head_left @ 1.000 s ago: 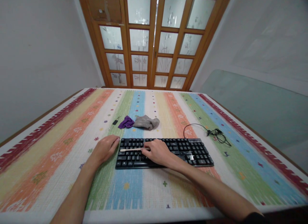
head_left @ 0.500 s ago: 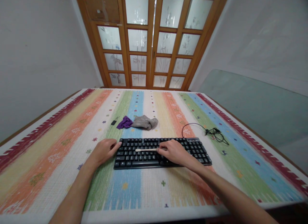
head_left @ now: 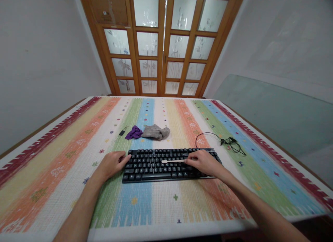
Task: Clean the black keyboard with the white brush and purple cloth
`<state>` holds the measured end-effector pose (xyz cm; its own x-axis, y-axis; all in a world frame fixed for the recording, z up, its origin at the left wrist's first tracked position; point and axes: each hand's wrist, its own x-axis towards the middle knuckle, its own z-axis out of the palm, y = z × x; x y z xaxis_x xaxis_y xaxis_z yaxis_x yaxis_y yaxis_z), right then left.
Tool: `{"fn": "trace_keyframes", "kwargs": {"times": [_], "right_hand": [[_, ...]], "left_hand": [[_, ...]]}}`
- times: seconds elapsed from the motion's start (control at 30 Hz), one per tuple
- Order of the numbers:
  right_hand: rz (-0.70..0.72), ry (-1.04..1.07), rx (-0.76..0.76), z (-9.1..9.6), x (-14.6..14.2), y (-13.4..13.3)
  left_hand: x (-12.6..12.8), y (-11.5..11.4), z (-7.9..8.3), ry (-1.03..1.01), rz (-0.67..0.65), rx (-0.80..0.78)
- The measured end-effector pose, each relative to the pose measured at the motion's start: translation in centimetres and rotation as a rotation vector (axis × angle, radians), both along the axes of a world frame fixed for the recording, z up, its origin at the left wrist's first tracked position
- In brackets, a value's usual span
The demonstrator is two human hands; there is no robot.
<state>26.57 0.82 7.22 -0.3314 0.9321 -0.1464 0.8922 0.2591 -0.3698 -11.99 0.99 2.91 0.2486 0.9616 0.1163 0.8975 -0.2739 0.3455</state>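
Observation:
A black keyboard [head_left: 153,172] lies flat on the striped tablecloth in front of me. My left hand [head_left: 114,162] grips its left end, thumb on the upper left corner and the other fingers curled at the side. Over the right half of the keys, my right hand [head_left: 201,161] pinches a slim white toothbrush [head_left: 171,161] by its handle. The brush head points left over the middle rows of keys; whether it touches them I cannot tell. My right hand hides part of the number pad.
Beyond the keyboard lie a crumpled purple cloth [head_left: 134,132], a grey cloth [head_left: 156,132] and a small black item with thin prongs [head_left: 121,132]. The keyboard's cable [head_left: 232,145] is bundled at the right. Wooden glass-paned doors [head_left: 161,58] stand behind the table.
My right hand has moved to the right along the keys with the toothbrush. The left hand keeps its hold on the keyboard's left end.

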Motion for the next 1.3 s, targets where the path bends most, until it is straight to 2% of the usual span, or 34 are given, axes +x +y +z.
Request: {"fn": "trace_keyframes", "kwargs": {"times": [0.4, 0.8, 1.1, 1.3], "right_hand": [[-0.058, 0.063, -0.053, 0.4, 4.8, 0.1], [-0.147, 0.104, -0.050, -0.7, 8.9, 0.2], [-0.152, 0.134, -0.023, 0.0, 10.6, -0.3], [-0.167, 0.256, -0.028, 1.0, 10.0, -0.8]], "left_hand": [[0.2, -0.1, 0.2, 0.026, 0.006, -0.029], [0.3, -0.1, 0.3, 0.030, 0.006, -0.031], [0.3, -0.1, 0.5, 0.028, 0.007, -0.018], [0.3, -0.1, 0.3, 0.033, 0.000, -0.016]]}}
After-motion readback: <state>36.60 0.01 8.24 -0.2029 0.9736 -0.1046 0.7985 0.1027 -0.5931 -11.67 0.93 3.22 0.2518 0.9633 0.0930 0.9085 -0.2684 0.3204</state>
